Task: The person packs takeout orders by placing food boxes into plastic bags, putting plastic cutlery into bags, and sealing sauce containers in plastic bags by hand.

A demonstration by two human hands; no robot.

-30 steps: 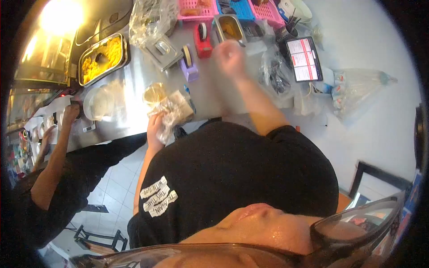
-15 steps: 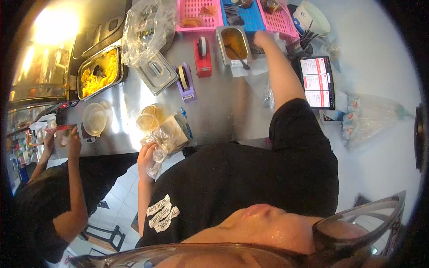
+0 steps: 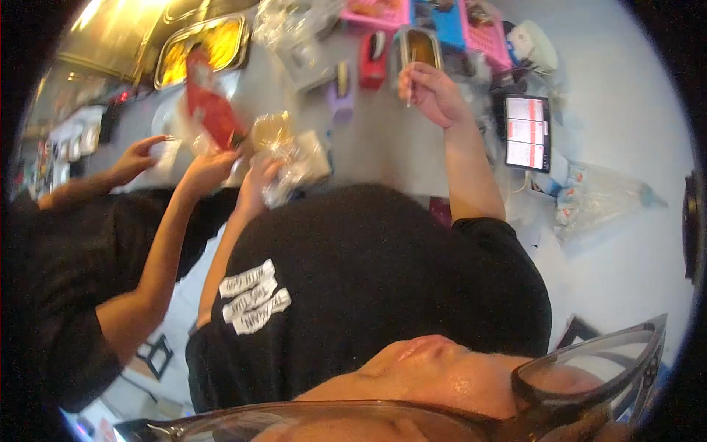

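My left hand (image 3: 258,183) is closed on a clear plastic bag (image 3: 287,177) at the counter's front edge. Beside the bag are a tub of yellowish content (image 3: 272,131) and a pale box-like thing (image 3: 314,156). Over the counter, my right hand (image 3: 436,96) pinches a thin, pale, stick-like thing (image 3: 409,94), blurred by motion. Just behind that hand stands a metal pan of orange-brown sauce (image 3: 421,48).
At left, a co-worker's hand (image 3: 208,171) is at a red packet (image 3: 212,110). Behind are a tray of yellow food (image 3: 213,46), a red tape dispenser (image 3: 373,62), a purple one (image 3: 341,99) and pink baskets (image 3: 487,37). A tablet (image 3: 526,132) stands right.
My right hand has drawn back from beside the sauce pan with the thin thing in it. My left hand stays on the bag. The co-worker's hands moved closer, with a red packet now raised.
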